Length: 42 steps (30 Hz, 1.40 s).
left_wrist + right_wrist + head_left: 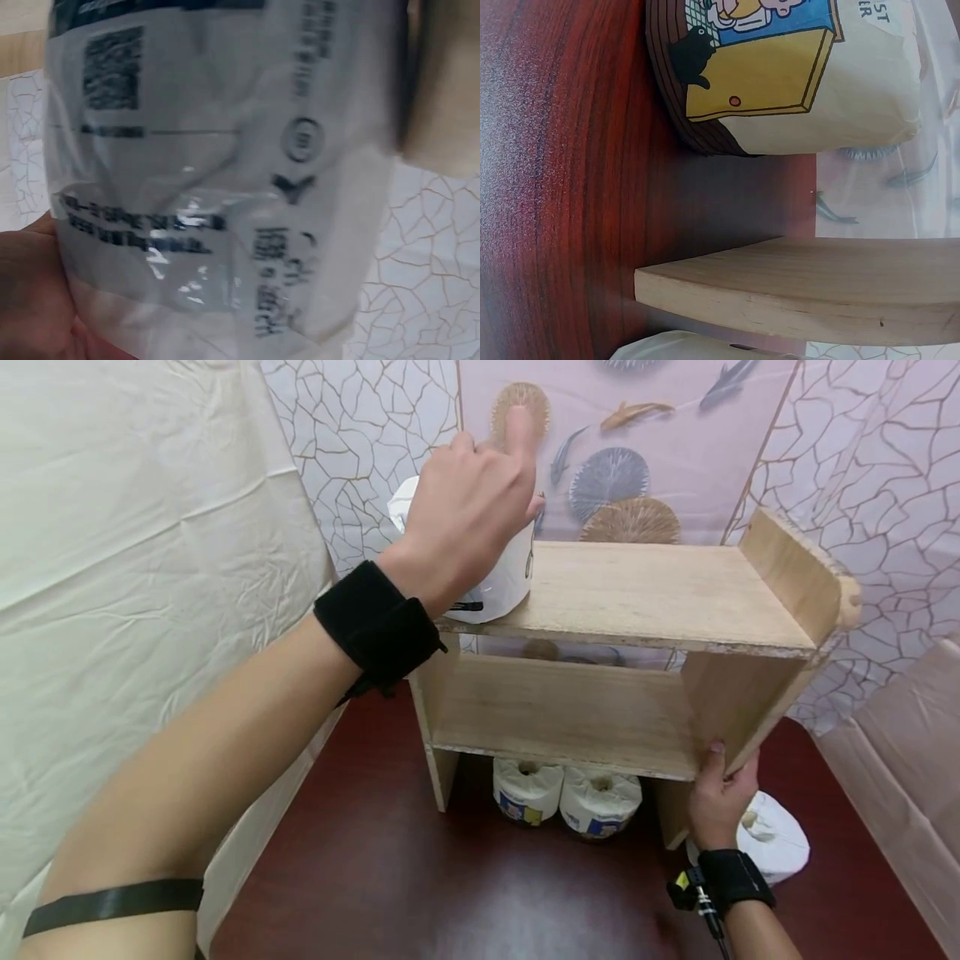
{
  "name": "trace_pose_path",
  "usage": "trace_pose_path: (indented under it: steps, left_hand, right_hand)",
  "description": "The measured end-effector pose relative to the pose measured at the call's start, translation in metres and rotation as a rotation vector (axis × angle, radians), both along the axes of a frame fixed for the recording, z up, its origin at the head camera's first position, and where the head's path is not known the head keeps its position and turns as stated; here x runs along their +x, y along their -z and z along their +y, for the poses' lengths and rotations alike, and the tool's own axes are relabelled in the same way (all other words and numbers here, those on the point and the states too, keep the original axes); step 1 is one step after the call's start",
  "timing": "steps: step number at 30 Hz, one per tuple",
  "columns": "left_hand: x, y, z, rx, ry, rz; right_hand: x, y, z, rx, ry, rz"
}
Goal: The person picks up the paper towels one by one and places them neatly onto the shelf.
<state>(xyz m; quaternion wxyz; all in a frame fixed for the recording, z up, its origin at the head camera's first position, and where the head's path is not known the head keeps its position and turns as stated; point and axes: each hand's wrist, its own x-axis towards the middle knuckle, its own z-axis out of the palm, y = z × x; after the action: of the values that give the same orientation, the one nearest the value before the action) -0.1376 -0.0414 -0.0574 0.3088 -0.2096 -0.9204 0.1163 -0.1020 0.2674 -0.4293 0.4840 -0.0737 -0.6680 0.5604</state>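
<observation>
A two-tier wooden shelf stands on a dark red table. On the left end of its top board is a white plastic-wrapped pack, printed with a QR code in the left wrist view. My left hand holds this pack from above and behind, index finger stretched out; the other fingers are partly hidden. With my right hand I grip the lower part of the shelf's right side panel, thumb on its inner face. Under the lower board sit two paper-wrapped toilet rolls side by side.
Another white toilet roll lies outside the shelf, just right of my right hand. The table extends in front. A patterned cloth hangs behind the shelf, and a pale cloth covers the left side.
</observation>
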Motion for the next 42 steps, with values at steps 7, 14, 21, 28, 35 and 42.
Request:
trace_pose_path:
  steps: [7, 14, 21, 28, 35, 42]
  left_hand:
    - [0.001, 0.006, -0.013, 0.012, 0.12, 0.091]
    - [-0.003, 0.006, -0.025, 0.056, 0.268, 0.057]
    - [-0.007, 0.007, -0.041, 0.068, 0.464, -0.011]
    - [-0.009, 0.004, -0.049, 0.174, 0.454, -0.133]
    - [-0.017, 0.007, -0.056, 0.152, 0.503, -0.088]
    - [-0.019, 0.011, -0.055, 0.104, 0.532, 0.027]
  right_hand:
    - [-0.002, 0.0, 0.001, -0.004, 0.012, -0.013]
    - [-0.006, 0.006, 0.003, -0.029, 0.002, 0.02]
    - [0.002, -0.004, -0.003, -0.013, -0.001, 0.001]
    - [0.013, -0.021, -0.015, -0.024, -0.02, 0.048]
    - [0.01, -0.019, -0.014, -0.024, -0.018, 0.051]
    - [0.0, 0.001, 0.0, -0.03, -0.006, 0.025]
